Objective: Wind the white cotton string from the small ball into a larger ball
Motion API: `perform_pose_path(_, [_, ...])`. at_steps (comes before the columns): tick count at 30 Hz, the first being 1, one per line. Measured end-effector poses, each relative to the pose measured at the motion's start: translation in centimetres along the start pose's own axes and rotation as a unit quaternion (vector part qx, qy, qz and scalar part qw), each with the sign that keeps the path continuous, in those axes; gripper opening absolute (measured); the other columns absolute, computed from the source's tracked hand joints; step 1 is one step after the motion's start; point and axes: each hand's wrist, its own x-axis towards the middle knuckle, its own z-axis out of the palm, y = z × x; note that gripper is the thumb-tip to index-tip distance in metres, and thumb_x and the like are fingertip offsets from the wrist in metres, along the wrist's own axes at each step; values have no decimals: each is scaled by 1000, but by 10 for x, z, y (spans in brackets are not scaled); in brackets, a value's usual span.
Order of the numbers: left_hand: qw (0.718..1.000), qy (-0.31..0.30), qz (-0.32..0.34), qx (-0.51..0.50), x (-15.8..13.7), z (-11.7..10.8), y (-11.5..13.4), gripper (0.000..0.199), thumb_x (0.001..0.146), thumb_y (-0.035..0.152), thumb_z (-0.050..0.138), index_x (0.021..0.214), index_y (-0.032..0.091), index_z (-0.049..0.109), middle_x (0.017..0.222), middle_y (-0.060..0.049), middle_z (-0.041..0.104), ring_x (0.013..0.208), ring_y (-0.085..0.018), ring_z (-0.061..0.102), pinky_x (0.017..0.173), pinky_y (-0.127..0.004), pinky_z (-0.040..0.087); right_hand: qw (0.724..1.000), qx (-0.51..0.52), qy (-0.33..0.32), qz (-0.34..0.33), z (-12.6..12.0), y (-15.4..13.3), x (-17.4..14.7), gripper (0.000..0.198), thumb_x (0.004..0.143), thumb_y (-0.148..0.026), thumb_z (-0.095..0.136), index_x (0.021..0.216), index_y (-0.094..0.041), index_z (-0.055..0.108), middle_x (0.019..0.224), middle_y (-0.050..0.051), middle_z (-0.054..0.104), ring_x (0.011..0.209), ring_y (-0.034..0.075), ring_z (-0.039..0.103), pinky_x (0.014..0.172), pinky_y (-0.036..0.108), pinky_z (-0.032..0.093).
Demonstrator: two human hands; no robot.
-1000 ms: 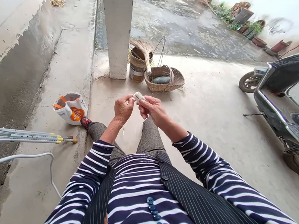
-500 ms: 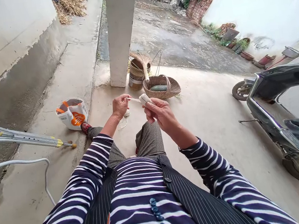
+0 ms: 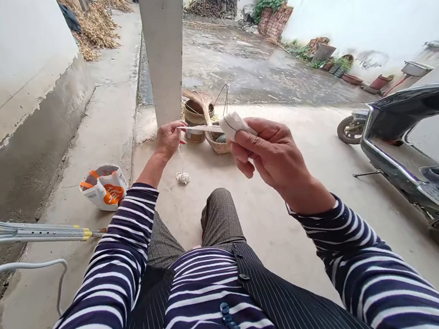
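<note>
My right hand [image 3: 271, 150], closed with thumb on top, grips a small off-white cloth-like roll [image 3: 234, 124] with a thin dark line across it. A white string [image 3: 205, 129] runs taut from this roll to my left hand [image 3: 170, 138], whose thumb and fingers pinch it. Another thin strand hangs below my left hand towards a ball of white string [image 3: 182, 177] on the floor. The two hands are held apart in front of me, the right one closer to the camera. What lies inside the roll is hidden.
Ahead stand a pillar [image 3: 165, 48], a bucket [image 3: 194, 117] with a straw broom [image 3: 202, 101], and a wicker basket [image 3: 219, 146] partly behind my right hand. To the left are a white-and-orange bag [image 3: 104, 186] and crutches [image 3: 39, 232]; a scooter [image 3: 415, 162] is parked right.
My hands have moved apart, the right one towards the right and nearer the camera, drawing out a longer stretch of string. The view has tilted up a little.
</note>
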Motion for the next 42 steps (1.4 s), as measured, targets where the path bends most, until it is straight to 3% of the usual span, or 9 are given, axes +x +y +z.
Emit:
perform_pose_path(6, [996,-84,-14,-30,-31,6,6,26,86,31,58,73,12,70,90,-10,73,79,-17,69,58,-23,61,993,-64,68,-79,-32,-16,24,23,93,-43,71,92,-20,68,72,-4,57,53,4,53,42,18,37])
perform_pose_path(11, [980,-177,-86,-42,-109,7,-3,20,80,24,55,74,14,72,98,-11,74,86,-19,71,69,-29,64,969,-203,113,-84,-86,43,65,30,99,-46,62,86,-20,66,63,-4,53,56,8,53,52,23,39])
perform_pose_path(17, [931,-294,-192,-101,-161,-9,34,28,83,21,54,102,17,73,93,-7,73,69,-15,68,64,-29,60,838,-518,168,40,-117,148,76,27,103,-33,57,81,-20,64,65,2,62,66,16,53,64,29,32])
perform_pose_path(22, [896,-358,-221,-145,-144,-14,73,25,84,25,55,95,18,77,94,-10,75,72,-18,69,62,-31,59,723,-679,7,127,-89,198,57,29,109,-29,40,104,-15,66,101,13,75,79,20,63,63,31,23])
perform_pose_path(27, [936,-261,-205,-115,-107,-10,72,25,82,30,57,93,18,75,95,-13,75,78,-23,70,58,-32,55,677,-691,-216,134,-59,223,22,32,103,-7,34,113,-11,64,105,17,71,82,21,65,63,32,27])
perform_pose_path(30, [954,-196,-194,-117,-79,-9,52,21,85,31,57,95,18,71,100,-13,74,82,-23,71,58,-31,53,696,-648,-297,90,-52,232,-6,27,103,-9,42,110,-14,67,102,12,71,81,19,64,65,31,32])
perform_pose_path(33, [964,-128,-210,-97,-56,-10,19,19,95,32,52,95,19,66,98,-11,72,80,-21,70,61,-31,49,756,-573,-315,-17,-51,234,-31,25,105,-14,43,104,-16,69,104,10,71,90,18,63,70,28,39])
perform_pose_path(38, [934,-100,-323,-113,-50,-11,-48,26,98,38,57,79,20,63,79,-6,68,69,-16,65,64,-32,48,879,-427,-151,-150,-44,224,-50,27,107,-26,46,99,-21,71,100,9,68,97,18,61,82,29,49])
perform_pose_path(42, [889,-170,-398,-151,-68,-10,-84,32,92,41,63,70,18,58,64,-3,61,57,-11,52,60,-28,47,918,-356,-46,-168,-32,212,-51,27,106,-30,49,101,-23,74,92,8,65,91,19,61,79,32,52])
